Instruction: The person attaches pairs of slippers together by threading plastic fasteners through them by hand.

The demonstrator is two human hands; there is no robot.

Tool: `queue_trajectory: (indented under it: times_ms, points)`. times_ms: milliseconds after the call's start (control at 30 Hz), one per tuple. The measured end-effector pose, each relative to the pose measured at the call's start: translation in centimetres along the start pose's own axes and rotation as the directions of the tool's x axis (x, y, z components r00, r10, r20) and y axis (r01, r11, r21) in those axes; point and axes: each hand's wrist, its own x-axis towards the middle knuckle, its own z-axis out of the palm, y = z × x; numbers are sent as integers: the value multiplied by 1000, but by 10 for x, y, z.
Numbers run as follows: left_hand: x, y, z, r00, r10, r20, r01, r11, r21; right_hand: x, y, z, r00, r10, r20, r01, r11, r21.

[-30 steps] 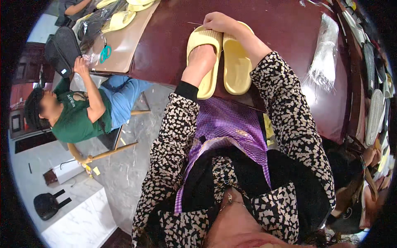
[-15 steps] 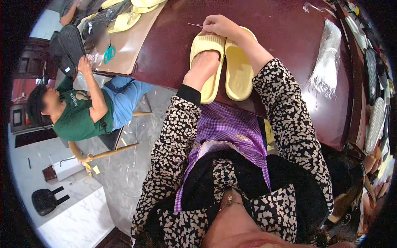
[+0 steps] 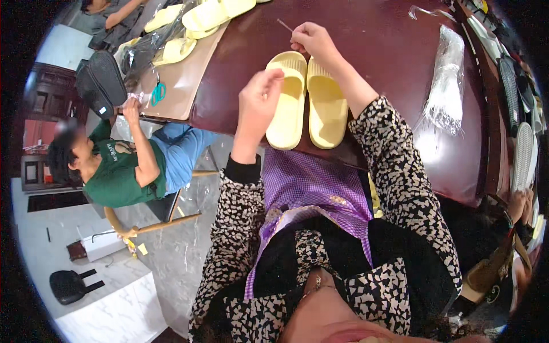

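A pair of pale yellow slide slippers lies side by side on the dark red table [image 3: 394,63], ribbed straps toward the far side. My left hand [image 3: 258,106] is raised at the outer edge of the left slipper [image 3: 286,123], its fingers loosely curled with nothing seen between them. Beyond the straps, my right hand [image 3: 315,44] pinches a thin pale strand [image 3: 284,25], whose end sticks out to the left. My right wrist passes over the far part of the right slipper [image 3: 327,117].
A bundle of clear thin plastic strands [image 3: 447,80] lies at the right. At the left, a person in a green shirt [image 3: 123,171] handles a black slipper [image 3: 103,83]. Teal scissors [image 3: 158,94] and more yellow slippers [image 3: 214,14] are on the adjoining brown surface. Footwear lines the right edge.
My left hand has come out from under the left slipper's strap and moved left. My right hand has shifted slightly right, off the strap, with the strand still pinched.
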Motion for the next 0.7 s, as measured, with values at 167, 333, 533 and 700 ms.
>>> queue_trajectory:
  times_ms: [167, 333, 533, 700]
  points:
    - [65, -23, 10, 978, -207, 39, 211, 965, -154, -19, -11, 15, 995, -96, -17, 97, 994, 46]
    - [93, -35, 46, 886, -417, 204, 457, 862, -220, -21, -10, -4, 996, -66, -66, 72, 993, 95]
    - [90, -37, 62, 862, -494, 111, 505, 820, -269, -52, -5, -34, 965, -126, -230, 136, 990, 31]
    - [87, -22, 67, 868, -482, 123, 484, 764, -426, -86, -11, -32, 957, -67, -282, 113, 982, 150]
